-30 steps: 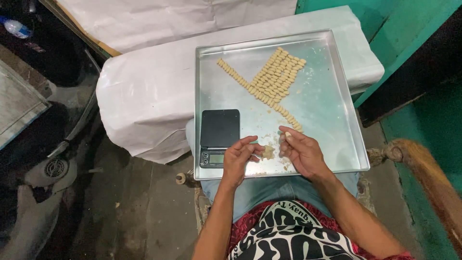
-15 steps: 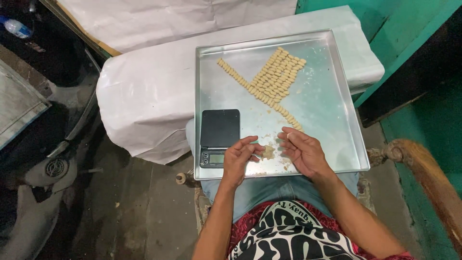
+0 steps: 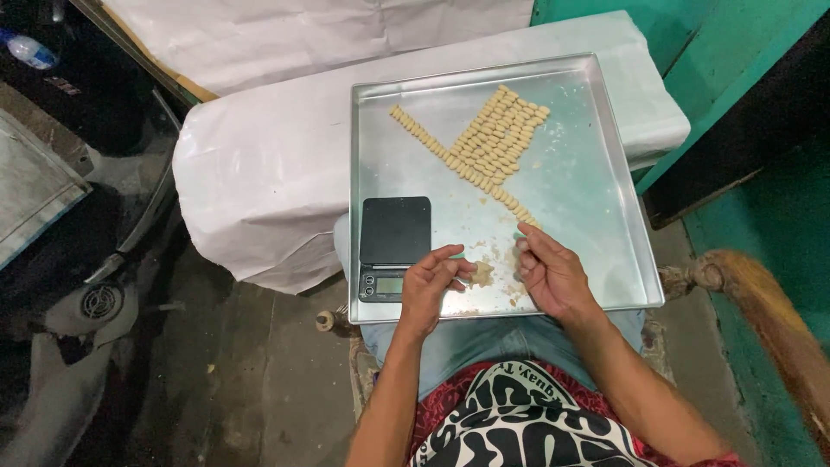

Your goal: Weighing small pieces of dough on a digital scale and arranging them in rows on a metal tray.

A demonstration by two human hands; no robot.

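Note:
A square metal tray (image 3: 596,207) rests on my lap and a white-covered surface. Several small pale dough pieces (image 3: 497,138) lie on it in neat diagonal rows. A small black digital scale (image 3: 395,242) sits at the tray's near left corner. My left hand (image 3: 430,287) pinches a small lump of dough (image 3: 481,273) at its fingertips, just right of the scale. My right hand (image 3: 549,272) hovers beside it, fingers curled, its fingertips by the near end of the dough row. Crumbs lie between the hands.
A white plastic-covered bundle (image 3: 259,190) props the tray's far side. A dark motor scooter (image 3: 60,259) stands at the left. Green walls (image 3: 735,69) rise at the right, with a rusty curved pipe (image 3: 778,320) near my right arm. The floor is bare concrete (image 3: 251,380).
My hands have drawn slightly apart. The dough lump sat between both hands before and now stays with my left fingertips, while my right hand has shifted right.

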